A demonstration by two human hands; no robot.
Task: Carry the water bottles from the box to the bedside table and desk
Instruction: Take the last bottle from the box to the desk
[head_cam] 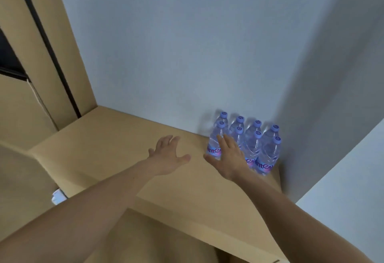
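Several clear water bottles [268, 150] with pale blue caps stand upright in two rows on a tan shelf top [116, 144], tucked into the corner of the white walls. My right hand [227, 156] is stretched out with straight fingers in front of the leftmost bottles, its fingertips at the front-left bottle [214, 144]; I cannot tell whether they touch. My left hand [168, 154] hovers open over the bare shelf top to the left of the bottles, holding nothing.
White walls [187, 44] close in behind and to the right of the bottles. A tall tan cabinet panel [52, 34] with a dark gap rises at the left. A small white object [58, 196] lies lower left, below the shelf edge.
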